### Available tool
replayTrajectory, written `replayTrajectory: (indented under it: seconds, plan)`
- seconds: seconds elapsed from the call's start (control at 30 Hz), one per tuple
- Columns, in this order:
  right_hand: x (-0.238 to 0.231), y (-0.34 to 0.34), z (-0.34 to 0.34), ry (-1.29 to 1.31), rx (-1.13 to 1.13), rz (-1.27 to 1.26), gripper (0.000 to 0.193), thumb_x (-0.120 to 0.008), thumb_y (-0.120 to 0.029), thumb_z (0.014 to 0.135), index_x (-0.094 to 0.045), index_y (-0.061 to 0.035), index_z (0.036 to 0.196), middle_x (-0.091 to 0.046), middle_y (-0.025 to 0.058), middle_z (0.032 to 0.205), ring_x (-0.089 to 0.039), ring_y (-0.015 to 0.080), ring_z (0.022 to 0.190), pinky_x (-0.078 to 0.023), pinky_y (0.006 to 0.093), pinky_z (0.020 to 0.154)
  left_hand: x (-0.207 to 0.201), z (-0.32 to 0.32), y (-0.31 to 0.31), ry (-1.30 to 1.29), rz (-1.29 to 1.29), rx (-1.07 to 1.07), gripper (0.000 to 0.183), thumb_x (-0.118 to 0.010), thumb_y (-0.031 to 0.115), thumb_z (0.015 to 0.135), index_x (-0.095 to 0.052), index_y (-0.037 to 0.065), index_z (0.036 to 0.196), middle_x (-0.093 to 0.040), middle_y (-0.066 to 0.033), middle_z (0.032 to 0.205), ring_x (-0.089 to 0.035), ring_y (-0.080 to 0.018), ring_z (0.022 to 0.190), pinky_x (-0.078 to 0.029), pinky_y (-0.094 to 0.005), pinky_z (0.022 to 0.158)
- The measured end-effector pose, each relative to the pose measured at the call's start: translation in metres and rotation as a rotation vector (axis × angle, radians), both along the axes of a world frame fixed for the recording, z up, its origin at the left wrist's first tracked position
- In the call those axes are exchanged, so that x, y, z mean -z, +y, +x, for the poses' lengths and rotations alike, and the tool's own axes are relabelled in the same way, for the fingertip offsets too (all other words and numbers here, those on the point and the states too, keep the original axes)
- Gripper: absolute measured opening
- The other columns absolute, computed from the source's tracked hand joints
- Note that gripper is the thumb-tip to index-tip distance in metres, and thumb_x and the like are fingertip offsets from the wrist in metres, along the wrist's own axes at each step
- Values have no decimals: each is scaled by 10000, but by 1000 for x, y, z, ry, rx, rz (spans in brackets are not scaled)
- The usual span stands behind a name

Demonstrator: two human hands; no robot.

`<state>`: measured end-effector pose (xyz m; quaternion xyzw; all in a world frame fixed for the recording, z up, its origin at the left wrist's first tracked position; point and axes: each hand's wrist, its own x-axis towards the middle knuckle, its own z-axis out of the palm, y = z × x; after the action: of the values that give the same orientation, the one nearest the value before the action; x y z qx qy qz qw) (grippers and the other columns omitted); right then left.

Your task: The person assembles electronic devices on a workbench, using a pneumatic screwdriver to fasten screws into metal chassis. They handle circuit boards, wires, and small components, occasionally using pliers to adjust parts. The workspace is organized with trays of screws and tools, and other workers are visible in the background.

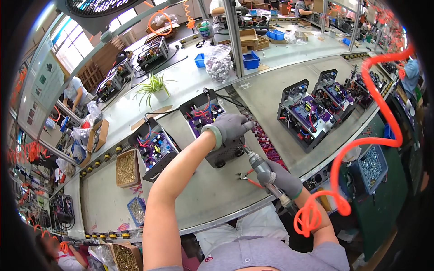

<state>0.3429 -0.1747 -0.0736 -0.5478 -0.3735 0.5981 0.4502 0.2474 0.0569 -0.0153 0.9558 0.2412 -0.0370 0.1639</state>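
Observation:
My left hand, in a grey glove, is over the right side of an open black chassis with a purple circuit board. Its fingers are curled together; what they may hold is hidden. My right hand, also gloved, is closed around a pneumatic screwdriver. The tool slants up and left, its bit close to the chassis's right edge, below my left hand; contact cannot be made out. Cutting pliers with orange-red handles lie beside the screwdriver.
A second chassis stands left, several more right. A screw tray and a blue bin sit at left. Red parts lie behind my right hand. An orange coiled hose loops at right. A potted plant stands behind.

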Motion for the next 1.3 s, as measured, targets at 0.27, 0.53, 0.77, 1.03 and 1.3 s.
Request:
replayTrajectory:
  seconds: [0.27, 0.53, 0.77, 1.03, 1.3]
  plan:
    - [5, -46, -4, 62, 7, 9, 566, -690, -289, 832, -468, -24, 1280, -565, 34, 771, -578, 118, 564, -495, 264, 492, 14, -42, -64, -700, 277, -7, 310, -713, 287, 805, -664, 109, 1055, -662, -79, 960, -647, -263, 823, -529, -349, 705]
    - [-12, -59, -15, 42, -18, -42, 703, -752, -354, 760, -458, -1, 1293, -579, 35, 815, -583, 96, 622, -496, 247, 538, 38, -66, -74, -388, -632, -359, 338, -653, 353, 891, -693, 20, 930, -670, -65, 797, -620, -119, 684, -496, -266, 618]
    - [-12, -63, -22, 81, 11, -34, 703, -746, -329, 759, -449, -18, 1315, -581, 56, 809, -604, 118, 620, -502, 250, 536, 55, -70, -99, -688, -1414, -661, 235, -550, 290, 965, -621, 74, 904, -534, 17, 661, -440, -55, 518, -326, -206, 440]
    - [-15, -55, -27, -641, -63, 40, 778, -773, -407, 715, -454, -6, 1300, -584, 204, 1099, -614, 338, 1003, -481, 443, 864, 61, -69, -111, -889, -1325, -739, 192, -555, 212, 950, -636, 45, 903, -584, -6, 690, -512, -73, 523, -366, -218, 438]
    - [18, -62, -23, 860, -49, -119, 643, -717, -410, 809, -463, -70, 1292, -588, 104, 772, -622, 189, 569, -499, 278, 489, 72, -69, -118, -969, -1355, -671, 243, -527, 254, 974, -606, 35, 904, -568, -17, 686, -486, -80, 514, -349, -232, 421]
